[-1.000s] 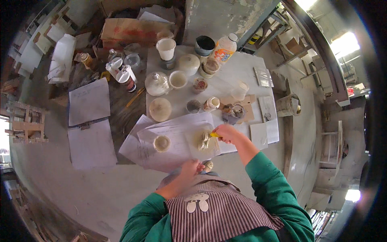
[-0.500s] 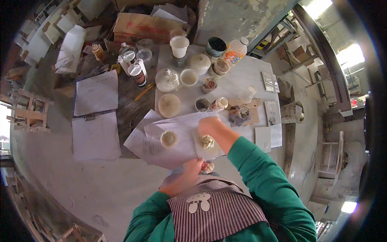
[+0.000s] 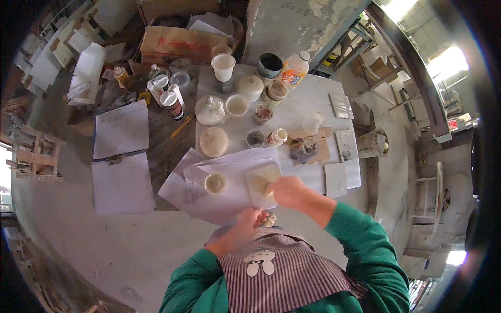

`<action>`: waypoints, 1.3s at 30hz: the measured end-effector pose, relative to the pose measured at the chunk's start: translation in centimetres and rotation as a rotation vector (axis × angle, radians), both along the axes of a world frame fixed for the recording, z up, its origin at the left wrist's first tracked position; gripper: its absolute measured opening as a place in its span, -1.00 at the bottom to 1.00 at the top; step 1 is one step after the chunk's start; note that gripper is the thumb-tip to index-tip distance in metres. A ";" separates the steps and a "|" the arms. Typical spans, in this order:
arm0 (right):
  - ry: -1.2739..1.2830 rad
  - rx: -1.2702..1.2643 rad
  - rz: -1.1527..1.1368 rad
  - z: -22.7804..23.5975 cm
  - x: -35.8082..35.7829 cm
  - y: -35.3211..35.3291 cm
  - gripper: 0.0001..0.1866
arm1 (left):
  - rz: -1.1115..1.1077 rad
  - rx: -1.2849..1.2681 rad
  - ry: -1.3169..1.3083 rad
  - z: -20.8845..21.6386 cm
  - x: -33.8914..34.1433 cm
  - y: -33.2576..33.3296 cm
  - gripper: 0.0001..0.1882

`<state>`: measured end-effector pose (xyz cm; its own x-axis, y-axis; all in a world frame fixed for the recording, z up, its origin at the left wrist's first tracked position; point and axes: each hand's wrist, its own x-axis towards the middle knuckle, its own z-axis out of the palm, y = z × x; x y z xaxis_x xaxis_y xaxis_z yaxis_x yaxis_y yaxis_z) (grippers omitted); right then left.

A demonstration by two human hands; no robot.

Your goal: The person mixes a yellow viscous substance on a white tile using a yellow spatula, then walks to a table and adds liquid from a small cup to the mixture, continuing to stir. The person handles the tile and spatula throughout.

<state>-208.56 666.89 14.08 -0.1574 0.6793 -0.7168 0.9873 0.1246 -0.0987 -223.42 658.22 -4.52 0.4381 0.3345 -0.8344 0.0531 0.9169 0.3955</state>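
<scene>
My left hand (image 3: 249,221) is closed in front of my apron, its fingers pinched at a small cream-and-gold object (image 3: 269,220) whose kind I cannot make out. My right hand (image 3: 287,191) is closed over the right edge of a pale square tile (image 3: 259,180). Whatever my right fingers hold is hidden beneath them; a gold smear shows beside the fingertips. Left of the tile, a small tub of pale paste (image 3: 214,183) stands on loose white sheets (image 3: 182,180).
Behind the sheets stand a round cream lid (image 3: 213,142), a lidded white pot (image 3: 211,110), several cups and a bottle with an orange label (image 3: 295,70). Clipboards of paper (image 3: 122,182) lie at left. Flat white tiles (image 3: 335,180) line the table's right edge.
My right hand has drawn back toward me and down onto the tile, now covering the gold lump seen there before. My left hand stays almost in place.
</scene>
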 end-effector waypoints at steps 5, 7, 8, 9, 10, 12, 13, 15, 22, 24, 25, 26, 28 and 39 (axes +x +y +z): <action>0.157 0.373 -0.447 -2.3 1.3 -4.5 -0.74 | 0.069 0.033 -0.089 0.1 -0.1 -0.4 -0.72; 0.148 0.240 -0.520 -3.5 0.2 -6.7 -0.75 | 0.036 0.068 -0.080 0.2 -0.1 -0.4 -0.72; 0.154 0.260 -0.465 -3.8 0.4 -6.9 -0.74 | 0.034 0.089 -0.062 0.2 -0.1 -0.3 -0.72; 0.145 0.188 -0.418 -4.0 0.6 -7.1 -0.73 | 0.030 0.082 -0.067 0.2 -0.1 -0.3 -0.71; 0.113 0.090 -0.368 -4.0 0.7 -7.1 -0.71 | 0.039 0.070 -0.048 0.3 -0.1 -0.4 -0.71; 0.210 0.241 -0.468 -3.8 1.6 -6.4 -0.72 | 0.040 0.069 -0.046 0.5 -0.1 -0.4 -0.70; 0.211 0.317 -0.536 -3.7 1.7 -6.0 -0.72 | 0.035 0.075 -0.061 0.6 -0.2 -0.4 -0.69; 0.187 0.351 -0.565 -3.4 1.4 -5.5 -0.73 | 0.030 0.105 -0.072 0.8 -0.3 -0.3 -0.68; 0.185 0.203 -0.655 -3.0 1.6 -4.8 -0.72 | 0.035 0.005 -0.044 1.1 0.0 0.0 -0.68; 0.225 0.447 -0.645 -3.0 1.8 -4.7 -0.71 | 0.053 0.012 -0.051 1.2 0.0 -0.1 -0.69; 0.189 0.306 -0.581 -3.0 1.8 -4.6 -0.72 | 0.073 0.007 -0.031 1.2 0.0 -0.1 -0.70; 0.198 0.242 -0.506 -3.0 1.7 -4.6 -0.72 | 0.098 -0.013 -0.024 1.2 0.1 -0.2 -0.70; 0.213 0.173 -0.466 -3.1 1.5 -4.7 -0.72 | 0.047 0.029 0.042 1.1 0.3 -0.2 -0.70; 0.184 0.269 -0.513 -3.4 1.4 -4.4 -0.74 | -0.032 0.160 -0.028 1.9 -0.6 -0.1 -0.66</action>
<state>-207.17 662.53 10.68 0.1327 0.8549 -0.5015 0.8977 -0.3182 -0.3047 -224.00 658.07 -2.60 0.4732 0.4481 -0.7585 0.0677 0.8399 0.5384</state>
